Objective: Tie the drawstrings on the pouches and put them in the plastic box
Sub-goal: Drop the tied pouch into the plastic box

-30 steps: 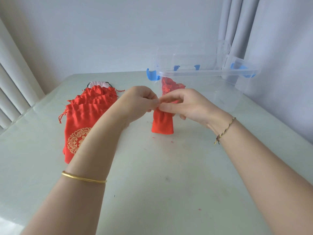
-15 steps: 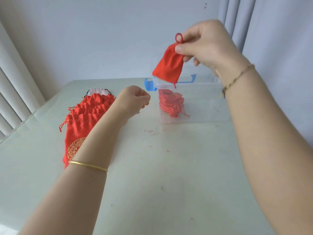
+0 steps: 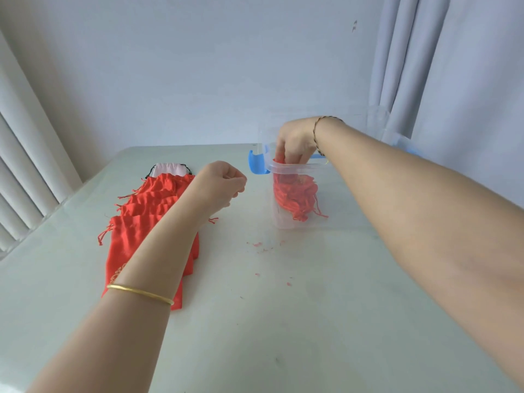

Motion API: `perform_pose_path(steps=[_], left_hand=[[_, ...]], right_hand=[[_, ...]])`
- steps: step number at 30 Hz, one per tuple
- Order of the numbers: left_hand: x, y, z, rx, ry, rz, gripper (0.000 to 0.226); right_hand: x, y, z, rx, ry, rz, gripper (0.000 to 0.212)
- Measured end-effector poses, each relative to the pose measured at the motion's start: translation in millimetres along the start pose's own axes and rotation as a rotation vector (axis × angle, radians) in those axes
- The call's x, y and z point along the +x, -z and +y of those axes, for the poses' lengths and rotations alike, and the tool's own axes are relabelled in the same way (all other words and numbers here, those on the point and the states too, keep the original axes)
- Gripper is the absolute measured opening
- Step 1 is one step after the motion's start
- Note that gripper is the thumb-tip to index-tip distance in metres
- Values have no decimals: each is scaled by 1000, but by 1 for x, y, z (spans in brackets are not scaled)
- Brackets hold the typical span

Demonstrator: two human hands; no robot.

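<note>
Soft, even daylight, faint shadows, wide-angle bending at edges

Pale wall [image 3: 226,66], grey curtains [image 3: 411,52], perhaps blinds [image 3: 19,165].

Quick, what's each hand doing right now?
Left hand: closed, fingers curled, holding nothing.
Right hand: closed on a red pouch, pinching it at the rim of the clear box.
</note>
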State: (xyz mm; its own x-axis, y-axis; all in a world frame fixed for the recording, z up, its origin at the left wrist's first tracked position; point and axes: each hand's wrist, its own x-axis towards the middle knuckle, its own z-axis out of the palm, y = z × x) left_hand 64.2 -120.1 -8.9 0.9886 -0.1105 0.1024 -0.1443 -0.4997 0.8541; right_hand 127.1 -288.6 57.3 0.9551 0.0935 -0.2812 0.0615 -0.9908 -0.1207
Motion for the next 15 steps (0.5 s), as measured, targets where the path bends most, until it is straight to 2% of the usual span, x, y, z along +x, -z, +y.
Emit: perform_pose_path(steps=[3, 5, 11, 15], left_hand=[[-2, 1, -1, 10, -4, -3, 10], [-4, 2, -3, 30, -9, 5, 10], [-12, 22, -14, 310, -57, 159, 21], [-24, 49, -33, 621, 26, 242, 30]], right_hand=[[-3, -3, 1, 46, -53, -135, 31], [-7, -3, 1, 81, -79, -139, 26], [-33, 10, -6, 294, -50, 205, 25], [-67, 2, -30, 379, 127, 559, 33]])
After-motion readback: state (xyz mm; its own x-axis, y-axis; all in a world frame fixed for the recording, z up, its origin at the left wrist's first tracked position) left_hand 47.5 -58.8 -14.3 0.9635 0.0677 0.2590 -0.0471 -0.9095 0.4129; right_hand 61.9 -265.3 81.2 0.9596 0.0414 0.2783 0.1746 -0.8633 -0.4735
